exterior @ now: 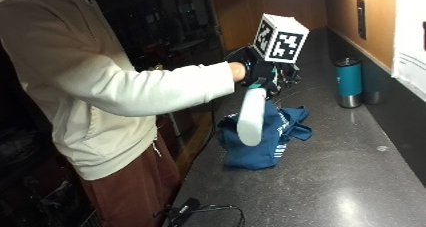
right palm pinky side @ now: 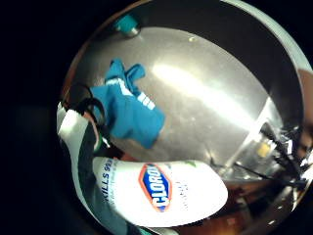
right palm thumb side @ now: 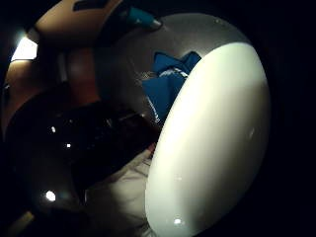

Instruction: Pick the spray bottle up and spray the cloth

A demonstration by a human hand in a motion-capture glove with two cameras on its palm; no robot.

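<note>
In the outside view my gloved right hand grips the top of a white spray bottle, which hangs in the air above the counter. Under and behind it a crumpled blue cloth lies on the dark counter. The little finger side palm view shows the bottle close to my palm, with a red and blue Clorox label, and the blue cloth spread on the counter beyond it. In the thumb side palm view the white bottle fills much of the picture and covers part of the cloth.
A teal tumbler with a steel base stands at the back of the counter near the wall, also seen as a teal tumbler. A black cable lies at the counter's near edge. The person stands at the counter's left side.
</note>
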